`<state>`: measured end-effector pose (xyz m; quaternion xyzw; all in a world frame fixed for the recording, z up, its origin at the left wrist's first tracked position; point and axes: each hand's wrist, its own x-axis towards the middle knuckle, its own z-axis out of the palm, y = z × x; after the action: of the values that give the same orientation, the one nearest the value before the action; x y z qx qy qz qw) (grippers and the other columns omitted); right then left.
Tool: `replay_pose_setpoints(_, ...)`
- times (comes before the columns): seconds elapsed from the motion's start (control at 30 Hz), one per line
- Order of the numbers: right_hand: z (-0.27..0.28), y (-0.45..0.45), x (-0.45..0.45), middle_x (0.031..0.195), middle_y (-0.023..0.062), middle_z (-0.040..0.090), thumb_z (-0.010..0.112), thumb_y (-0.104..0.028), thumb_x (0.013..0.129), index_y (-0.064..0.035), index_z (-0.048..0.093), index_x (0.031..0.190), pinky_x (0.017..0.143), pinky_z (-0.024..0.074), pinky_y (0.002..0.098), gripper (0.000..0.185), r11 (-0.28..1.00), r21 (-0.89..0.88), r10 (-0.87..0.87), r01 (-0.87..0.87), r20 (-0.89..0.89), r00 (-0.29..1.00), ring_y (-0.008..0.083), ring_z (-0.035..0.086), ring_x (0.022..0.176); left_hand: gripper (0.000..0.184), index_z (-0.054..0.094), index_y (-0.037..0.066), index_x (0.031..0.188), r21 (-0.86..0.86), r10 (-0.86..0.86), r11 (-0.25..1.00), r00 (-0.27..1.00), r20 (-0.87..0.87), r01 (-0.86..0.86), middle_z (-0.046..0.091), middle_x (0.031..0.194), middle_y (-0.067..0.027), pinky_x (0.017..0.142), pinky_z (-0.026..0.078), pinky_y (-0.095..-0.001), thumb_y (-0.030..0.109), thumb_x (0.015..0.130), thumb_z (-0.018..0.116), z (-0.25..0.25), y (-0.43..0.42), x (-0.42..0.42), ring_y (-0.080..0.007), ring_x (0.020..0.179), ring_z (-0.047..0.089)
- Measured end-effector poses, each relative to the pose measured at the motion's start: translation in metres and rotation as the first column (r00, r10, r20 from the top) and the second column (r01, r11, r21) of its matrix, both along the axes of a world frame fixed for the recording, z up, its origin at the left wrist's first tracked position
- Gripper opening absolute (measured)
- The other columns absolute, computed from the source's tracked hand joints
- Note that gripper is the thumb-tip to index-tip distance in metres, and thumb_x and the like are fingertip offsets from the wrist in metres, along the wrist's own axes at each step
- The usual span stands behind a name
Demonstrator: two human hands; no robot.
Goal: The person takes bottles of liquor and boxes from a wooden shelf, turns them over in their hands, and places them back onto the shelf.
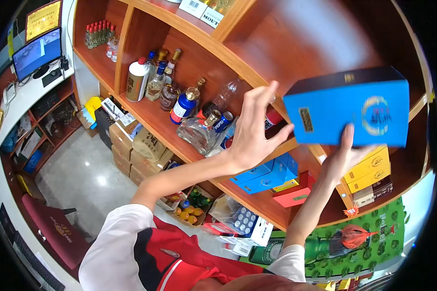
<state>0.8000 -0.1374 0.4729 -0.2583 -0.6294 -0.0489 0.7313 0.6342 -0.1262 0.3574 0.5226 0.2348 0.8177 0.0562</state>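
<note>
A blue gift box (344, 114) with a dark top side and a round printed emblem is held up in front of the wooden shelves. My right hand (347, 154) grips its lower edge, thumb pressed on the front face and the other fingers mostly hidden. Just left of the box, my left hand (254, 127) is raised with fingers and thumb apart, holding nothing. Behind and below my hands, several similar blue boxes (269, 177) lie in a shelf compartment beside a red box (296, 189).
Left of my left hand, several bottles stand on a shelf, among them a white bottle (138, 80) and a clear glass decanter (197, 135). Yellow boxes (371, 169) fill a compartment at right. Cardboard cartons (141, 155) and a crate of fruit (187, 213) sit lower down.
</note>
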Motion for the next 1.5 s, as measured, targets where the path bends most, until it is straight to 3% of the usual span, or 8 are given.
replay_pose_setpoints(0.07,0.030,0.025,-0.009,0.143,0.0170,0.050,0.078,-0.017,0.094,0.0018,0.029,0.152,0.104,0.0488,0.0435,0.078,0.995,-0.093,0.049,-0.041,0.083,0.995,0.0259,0.055,0.126,0.071,0.051,0.007,0.149,0.198,0.281,0.948,0.946,-0.162,-0.247,0.051,0.140,-0.0201,0.107,0.042,-0.0475,0.011,0.083,0.080,0.011,0.014,-0.013,-0.0392,0.124,0.053)
replay_pose_setpoints(0.17,0.051,0.064,-0.027,0.144,0.0183,0.047,0.086,-0.022,0.088,0.0016,0.026,0.155,0.112,0.0420,0.0417,0.093,0.976,-0.182,0.143,-0.124,0.097,0.985,0.0257,0.048,0.132,0.053,0.059,0.004,0.141,0.161,0.304,0.952,0.864,-0.401,-0.259,0.047,0.152,-0.0225,0.114,0.036,-0.0519,0.029,0.095,0.069,0.028,0.022,-0.026,-0.0410,0.140,0.045)
replay_pose_setpoints(0.5,0.046,0.175,-0.056,0.144,0.0262,0.053,0.088,-0.031,0.086,0.0036,0.036,0.150,0.107,0.0499,0.0424,0.090,0.912,-0.402,0.197,-0.083,0.252,0.947,0.0309,0.057,0.131,0.064,0.060,-0.009,0.134,0.057,0.384,0.893,0.691,-0.613,-0.445,0.058,0.141,-0.0293,0.123,0.028,-0.0536,0.047,0.105,0.053,0.021,0.075,-0.061,-0.0407,0.142,0.045)
replay_pose_setpoints(0.77,0.058,0.217,-0.073,0.122,0.0200,0.072,0.081,-0.038,0.091,0.0056,0.061,0.131,0.071,0.0624,0.0332,0.063,0.826,-0.559,0.221,0.072,0.439,0.871,0.0259,0.075,0.100,0.059,0.068,-0.006,0.119,0.124,0.477,0.809,0.517,-0.711,-0.575,0.072,0.107,-0.0308,0.115,0.039,-0.0500,0.048,0.106,0.048,0.065,0.117,-0.075,-0.0412,0.118,0.064)
replay_pose_setpoints(0.87,0.059,0.271,-0.084,0.108,0.0237,0.075,0.081,-0.040,0.090,0.0090,0.059,0.129,0.064,0.0629,0.0381,0.066,0.914,-0.334,0.030,0.230,0.622,0.783,0.0274,0.077,0.088,0.063,0.073,-0.003,0.106,-0.063,0.251,0.850,0.508,-0.824,-0.522,0.073,0.101,-0.0280,0.105,0.049,-0.0503,0.053,0.106,0.045,0.087,0.144,-0.087,-0.0421,0.102,0.070)
replay_pose_setpoints(1.07,0.058,0.278,-0.112,0.089,0.0206,0.076,0.080,-0.042,0.091,0.0110,0.056,0.128,0.057,0.0614,0.0373,0.069,0.866,-0.418,0.023,0.274,0.582,0.813,0.0259,0.076,0.070,0.071,0.076,-0.003,0.099,-0.382,-0.092,0.823,0.565,-0.820,-0.420,0.074,0.104,-0.0271,0.098,0.053,-0.0518,0.056,0.107,0.038,0.088,0.140,-0.100,-0.0425,0.108,0.069)
replay_pose_setpoints(1.33,0.054,0.279,-0.111,0.091,0.0199,0.076,0.080,-0.045,0.089,0.0099,0.055,0.131,0.057,0.0611,0.0364,0.074,0.858,-0.416,-0.005,0.302,0.581,0.814,0.0257,0.076,0.070,0.053,0.076,-0.002,0.103,-0.412,-0.137,0.805,0.541,-0.829,-0.427,0.074,0.108,-0.0259,0.098,0.054,-0.0514,0.040,0.105,0.044,0.087,0.138,-0.099,-0.0426,0.108,0.070)
replay_pose_setpoints(1.5,0.056,0.284,-0.103,0.108,0.0249,0.075,0.079,-0.054,0.087,0.0095,0.050,0.139,0.084,0.0606,0.0422,0.087,0.862,-0.345,-0.028,0.371,0.699,0.715,0.0319,0.076,0.094,0.047,0.075,-0.002,0.109,-0.408,-0.129,0.797,0.535,-0.835,-0.444,0.072,0.116,-0.0252,0.101,0.053,-0.0509,0.034,0.103,0.044,0.087,0.144,-0.099,-0.0427,0.112,0.069)
